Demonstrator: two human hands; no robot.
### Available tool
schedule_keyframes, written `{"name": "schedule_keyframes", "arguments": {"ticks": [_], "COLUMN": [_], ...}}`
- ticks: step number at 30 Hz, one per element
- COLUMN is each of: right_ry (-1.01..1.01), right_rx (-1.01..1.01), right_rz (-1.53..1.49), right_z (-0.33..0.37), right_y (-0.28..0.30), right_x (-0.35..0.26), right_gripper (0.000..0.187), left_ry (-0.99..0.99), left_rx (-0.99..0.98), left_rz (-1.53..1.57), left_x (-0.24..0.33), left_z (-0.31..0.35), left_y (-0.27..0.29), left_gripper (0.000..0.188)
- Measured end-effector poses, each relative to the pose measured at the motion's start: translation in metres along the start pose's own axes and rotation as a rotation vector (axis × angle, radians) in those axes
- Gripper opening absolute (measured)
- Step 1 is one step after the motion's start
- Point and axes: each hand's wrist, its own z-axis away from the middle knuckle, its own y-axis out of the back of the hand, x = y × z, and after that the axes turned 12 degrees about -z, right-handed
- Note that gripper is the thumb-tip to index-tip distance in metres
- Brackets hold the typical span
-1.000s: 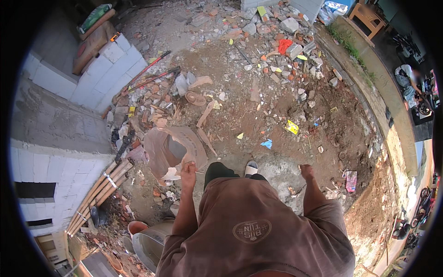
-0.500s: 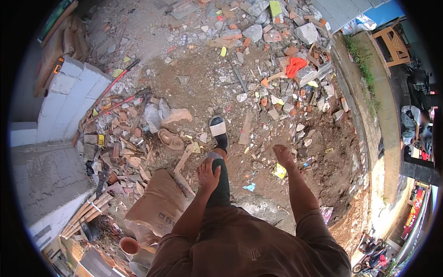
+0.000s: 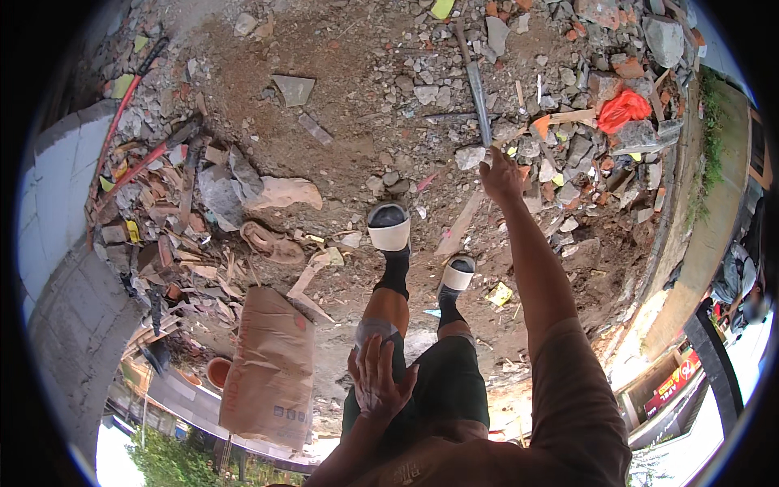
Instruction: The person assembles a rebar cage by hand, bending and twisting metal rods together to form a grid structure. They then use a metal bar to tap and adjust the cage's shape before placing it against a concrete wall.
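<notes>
My right hand reaches out low over the rubble, fingers apart, at the near end of a long grey metal bar. The bar lies on the ground beside a pale stone; whether my fingertips touch it I cannot make out. My left hand lies spread on my left knee and holds nothing. Both my feet, in dark socks and slippers with pale straps, stand on the dirt below a flat strip of wood.
Broken bricks and stones surround a red-orange plastic bag on the right. To the left lie red-handled tools, wood scraps and a worn shoe. A brown paper sack stands near my left leg, with block walls beyond.
I have bent lower, and the ground appears closer. My right arm has stretched forward to the bar's near end. Both feet now show. My left hand stays on the knee.
</notes>
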Motion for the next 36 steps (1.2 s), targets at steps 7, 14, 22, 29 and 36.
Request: {"name": "schedule_keyframes", "arguments": {"ticks": [7,14,22,29,36], "right_ry": [-0.142,-0.013,-0.197,0.112,0.487], "right_rx": [0.204,0.209,-0.307,-0.545,-0.629], "right_rz": [0.253,-0.392,-1.001,-0.272,-0.253], "right_z": [-0.120,-0.029,0.315,0.434,0.538], "right_y": [-0.040,-0.024,0.150,0.210,0.171], "right_x": [-0.005,-0.019,-0.076,-0.091,-0.148], "right_gripper": [0.035,0.048,0.021,0.026,0.025], "left_ry": [0.189,0.270,0.636,0.934,1.548], "left_rx": [0.005,0.093,0.324,0.710,0.544], "left_rz": [0.091,0.151,0.402,0.759,1.064], "left_x": [-0.001,0.035,0.069,0.039,0.031], "left_z": [-0.010,0.037,0.115,0.262,0.519], "left_y": [-0.003,-0.029,-0.060,-0.097,-0.232], "left_gripper": [0.055,0.055,0.060,0.039,0.046]}}
